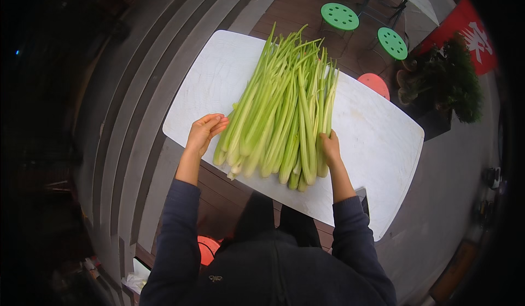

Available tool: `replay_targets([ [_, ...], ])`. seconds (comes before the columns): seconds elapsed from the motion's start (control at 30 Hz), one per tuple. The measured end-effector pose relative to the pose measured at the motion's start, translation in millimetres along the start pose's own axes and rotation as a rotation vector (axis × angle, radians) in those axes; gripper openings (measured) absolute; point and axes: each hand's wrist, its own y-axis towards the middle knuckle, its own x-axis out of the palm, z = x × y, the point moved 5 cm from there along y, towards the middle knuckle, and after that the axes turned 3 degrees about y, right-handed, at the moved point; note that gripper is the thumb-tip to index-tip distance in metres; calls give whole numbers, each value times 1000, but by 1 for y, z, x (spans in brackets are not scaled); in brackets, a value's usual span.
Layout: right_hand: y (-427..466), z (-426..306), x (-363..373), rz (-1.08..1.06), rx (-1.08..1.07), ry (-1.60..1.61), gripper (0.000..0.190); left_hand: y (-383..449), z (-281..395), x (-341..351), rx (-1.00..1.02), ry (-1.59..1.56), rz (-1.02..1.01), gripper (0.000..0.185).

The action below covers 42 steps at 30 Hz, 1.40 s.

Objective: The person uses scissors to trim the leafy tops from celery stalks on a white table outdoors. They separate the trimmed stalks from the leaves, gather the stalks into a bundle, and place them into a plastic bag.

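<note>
A large pile of celery stalks [279, 113] lies on the white table [369, 134], with pale root ends towards me and thin green tops pointing away. At the pile's left edge is my left hand [205, 130], its fingers loosely bent and nothing visible in them. The fingertips come close to the outermost stalks; whether they touch is hard to tell. On the opposite side, my right hand [330, 147] grips the rightmost stalk near its lower part, thumb on top. Some of its fingers are hidden.
A phone [363, 201] lies by my right forearm at the table's near edge. Grey steps [141, 101] rise to the left. Green stools [339, 16], a red stool [374, 85] and a potted plant [455, 80] stand beyond the table. Another red stool [208, 248] is beside my legs.
</note>
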Motion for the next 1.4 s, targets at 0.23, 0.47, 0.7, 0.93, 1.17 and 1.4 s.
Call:
replay_targets([
  [0.23, 2, 10, -8, -61, -130, -116, 43, -154, -60, -16, -57, -320, 95, 26],
  [0.47, 15, 35, -14, -58, -182, -230, 53, -281, -95, -36, 3, -585, 245, 39],
  [0.7, 50, 63, -46, -161, -202, -308, 67, -406, -204, -61, -7, -318, 464, 35],
  [0.93, 33, 26, -44, 206, -731, -903, 68, -553, -334, -57, -48, -201, 569, 35],
  [1.17, -228, 148, 65, -311, -839, -851, 58, -742, -466, -52, -373, 210, 709, 35],
  [1.4, -428, 230, 162, -994, -1000, -1054, 49, -845, -507, -51, -423, 193, 892, 34],
])
